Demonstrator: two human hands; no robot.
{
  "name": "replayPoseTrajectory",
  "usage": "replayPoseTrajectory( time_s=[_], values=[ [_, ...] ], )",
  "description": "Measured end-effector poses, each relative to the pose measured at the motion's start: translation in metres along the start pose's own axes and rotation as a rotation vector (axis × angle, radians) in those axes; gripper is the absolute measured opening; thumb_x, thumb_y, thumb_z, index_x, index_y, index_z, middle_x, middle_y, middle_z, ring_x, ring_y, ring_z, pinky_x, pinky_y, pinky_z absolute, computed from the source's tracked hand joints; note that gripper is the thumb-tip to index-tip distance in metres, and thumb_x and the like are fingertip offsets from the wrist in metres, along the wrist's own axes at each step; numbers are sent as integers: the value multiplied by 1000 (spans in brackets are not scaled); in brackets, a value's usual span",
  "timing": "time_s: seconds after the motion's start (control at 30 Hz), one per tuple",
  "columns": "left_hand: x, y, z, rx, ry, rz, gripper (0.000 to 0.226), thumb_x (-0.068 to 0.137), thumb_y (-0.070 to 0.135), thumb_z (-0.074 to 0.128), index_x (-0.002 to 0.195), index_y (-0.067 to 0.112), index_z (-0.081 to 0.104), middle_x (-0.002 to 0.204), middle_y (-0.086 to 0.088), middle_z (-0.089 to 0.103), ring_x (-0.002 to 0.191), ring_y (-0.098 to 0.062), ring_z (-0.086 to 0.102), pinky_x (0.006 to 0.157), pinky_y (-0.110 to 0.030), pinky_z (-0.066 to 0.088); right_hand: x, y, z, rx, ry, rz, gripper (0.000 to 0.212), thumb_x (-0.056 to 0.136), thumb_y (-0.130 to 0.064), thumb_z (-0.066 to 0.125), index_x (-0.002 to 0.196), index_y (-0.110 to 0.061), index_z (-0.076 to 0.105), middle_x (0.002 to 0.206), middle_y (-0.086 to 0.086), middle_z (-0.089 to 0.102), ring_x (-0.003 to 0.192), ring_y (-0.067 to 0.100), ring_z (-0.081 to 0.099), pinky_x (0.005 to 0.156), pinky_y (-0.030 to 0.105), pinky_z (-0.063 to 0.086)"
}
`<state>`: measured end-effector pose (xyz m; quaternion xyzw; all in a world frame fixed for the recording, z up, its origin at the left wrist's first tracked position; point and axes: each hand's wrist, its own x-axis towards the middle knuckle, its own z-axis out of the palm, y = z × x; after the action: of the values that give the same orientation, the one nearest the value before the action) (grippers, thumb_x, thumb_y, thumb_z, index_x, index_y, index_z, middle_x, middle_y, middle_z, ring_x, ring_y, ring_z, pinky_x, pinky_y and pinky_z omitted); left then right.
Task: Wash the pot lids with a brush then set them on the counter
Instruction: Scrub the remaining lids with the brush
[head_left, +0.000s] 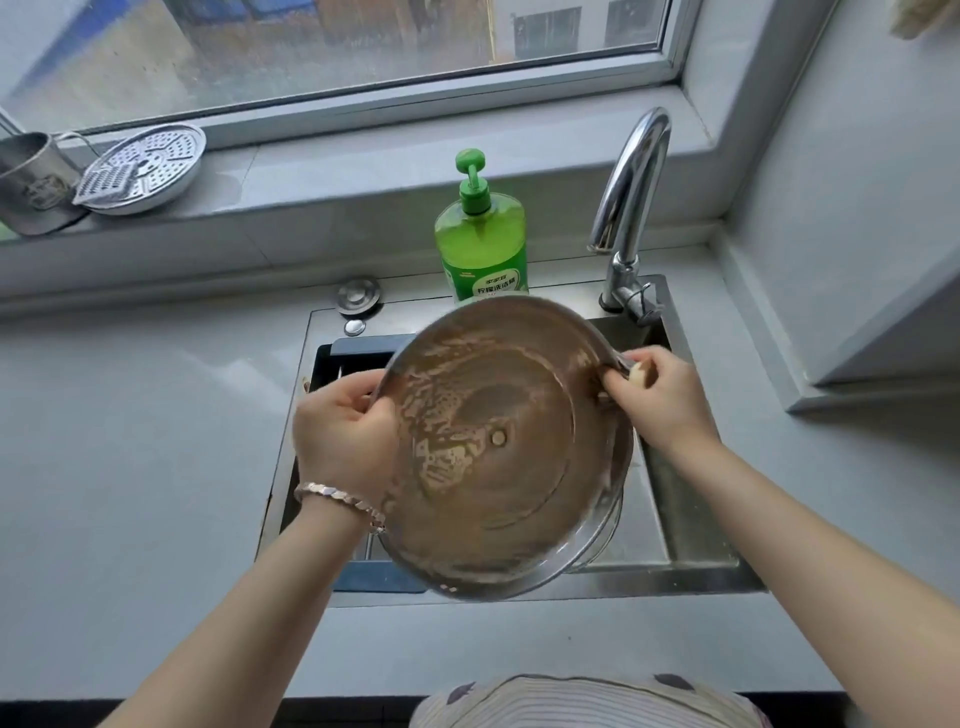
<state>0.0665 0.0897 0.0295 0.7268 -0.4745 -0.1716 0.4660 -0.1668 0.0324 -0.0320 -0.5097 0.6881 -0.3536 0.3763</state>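
**Over the sink: soapy lid held in both hands**

Over the sink (680, 574) sits the lid (498, 447), held up off everything and tilted so its underside faces the camera. It's brownish, with patches of suds smeared across the left half and a little stud near the middle.

The left hand (343, 436) has the left rim, fingers (363, 402) curled over the edge and gripping it. There's a bracelet (337, 498) on that wrist. The right hand (660, 400) is on the right rim, fingers bent and pinching the edge. There's also something pale (638, 375) tucked in that hand, can't tell what it is.

Under the lid's lower right edge another metal rim (610, 519) pokes out from down in the sink, mostly hidden.

Behind the lid there's a green soap bottle (483, 244) standing upright at the back edge of the sink, with the tap (631, 192) to its right and a round metal plug (358, 297) to its left. Grey counter (145, 415) runs along both sides. Up on the sill (363, 176), far left, a perforated metal plate (145, 169) leans against a steel mug (31, 182).
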Motion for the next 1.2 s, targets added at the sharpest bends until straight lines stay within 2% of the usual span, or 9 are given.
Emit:
replayPoseTrajectory(
  time_s=[0.17,0.33,0.4,0.53,0.73,0.83,0.93,1.1,1.2],
  values=[
    [-15,-9,16,-169,252,-264,36,89,15,59,55,24,52,44,12,43,43,-7,35,43,-21,30,-21,28,27,263,17,350,19,83,-21,67,97,-13,58,79,-3,58,70,11,54,63,30,48],
    [-12,-39,7,8,-163,-285,16,90,11,54,75,18,56,62,-10,62,57,-31,58,49,-29,49,-6,21,8,31,135,138,14,80,-15,68,91,-11,60,75,-3,56,74,16,51,54,20,36],
    [2,-43,-2,81,-288,-217,10,88,16,57,80,22,57,68,-13,66,67,-39,63,58,-45,54,-3,8,-4,-67,118,-43,14,77,-10,68,88,-12,60,76,0,57,69,14,49,51,18,31],
    [28,-16,3,304,-485,203,9,89,24,57,82,29,54,66,9,59,55,-10,53,50,-24,43,-3,-28,-10,-170,-51,-555,18,68,4,69,81,-5,62,78,11,66,63,15,58,59,6,40],
    [31,9,39,744,-491,813,25,93,31,50,83,11,61,65,-6,64,56,-29,61,46,-27,34,-3,-44,13,-339,-200,-851,19,66,-8,64,83,-4,61,73,8,61,65,24,55,60,36,49],
    [31,0,36,736,-361,767,28,92,29,51,74,8,57,54,-6,58,43,-28,55,43,-24,29,6,-21,7,-293,-144,-583,16,73,-7,67,87,-7,60,73,4,59,69,22,53,64,34,46],
    [28,1,28,748,-326,545,35,97,35,39,84,8,56,65,-10,62,58,-32,58,50,-30,32,9,-1,-2,-314,-83,-323,14,76,-10,66,87,-12,59,68,0,55,71,21,51,59,27,36],
    [12,4,41,834,-472,713,21,75,18,74,71,12,55,51,0,53,39,-25,52,42,-20,21,-7,-41,18,-360,-165,-774,18,70,-9,69,87,-8,62,75,5,60,70,22,55,61,36,48],
    [15,-3,39,729,-401,658,18,81,20,66,70,11,55,49,-2,53,38,-26,51,41,-23,30,-4,-47,17,-353,-119,-772,18,70,-11,68,87,-9,62,78,6,62,72,25,57,61,34,47]
  ],
)
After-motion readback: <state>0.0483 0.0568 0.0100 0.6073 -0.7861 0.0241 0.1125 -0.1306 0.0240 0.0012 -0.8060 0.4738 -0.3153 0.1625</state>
